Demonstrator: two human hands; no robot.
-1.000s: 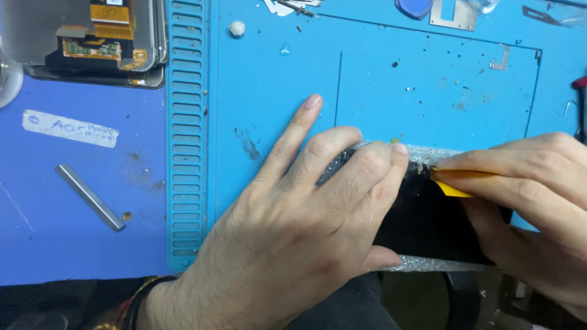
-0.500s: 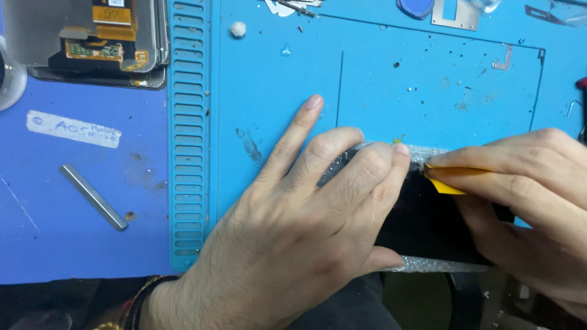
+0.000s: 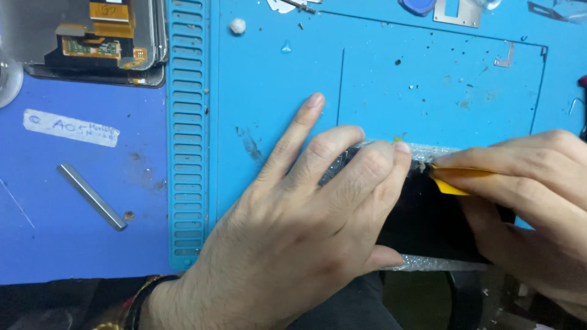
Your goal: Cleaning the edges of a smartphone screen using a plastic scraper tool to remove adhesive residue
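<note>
My left hand (image 3: 293, 232) lies flat with spread fingers on a black phone (image 3: 428, 220) that rests on the blue work mat (image 3: 379, 79), pressing its left part down. Bubble wrap (image 3: 434, 150) shows along the phone's far and near edges. My right hand (image 3: 526, 201) pinches a small yellow plastic pick (image 3: 449, 183) and holds its tip against the phone's upper edge, right beside my left fingertips. Most of the phone is hidden under both hands.
A stack of phone screen parts with orange flex cables (image 3: 98, 36) lies at the top left. A grey metal bar (image 3: 92, 195) and a white label (image 3: 70, 127) sit on the left mat. Small metal brackets (image 3: 455, 11) and debris dot the far edge.
My right hand with the yellow pick has shifted very slightly along the phone's upper edge. My left hand stays pressed in the same place.
</note>
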